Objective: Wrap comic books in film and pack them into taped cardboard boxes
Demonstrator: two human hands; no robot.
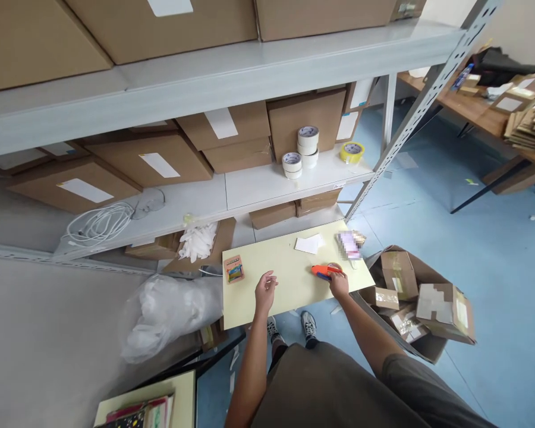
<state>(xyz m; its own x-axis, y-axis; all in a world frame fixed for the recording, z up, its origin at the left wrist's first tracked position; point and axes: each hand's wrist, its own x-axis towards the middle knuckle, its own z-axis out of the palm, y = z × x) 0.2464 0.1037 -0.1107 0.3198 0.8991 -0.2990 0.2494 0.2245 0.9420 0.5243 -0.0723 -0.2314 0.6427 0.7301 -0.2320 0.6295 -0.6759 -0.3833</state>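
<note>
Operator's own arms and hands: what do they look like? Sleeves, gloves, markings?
Left hand and right hand are ungloved, with bare fingers. Both forearms are bare, with no watch, band or cable visible. On the right arm, a loose, dark grey sleeve ends near the elbow, matching the shirt. The left sleeve can't be made out. No clear markings.

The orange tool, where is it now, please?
In the head view, the orange tool is in the right hand, at the right half of the pale table, near the white paper.
</note>
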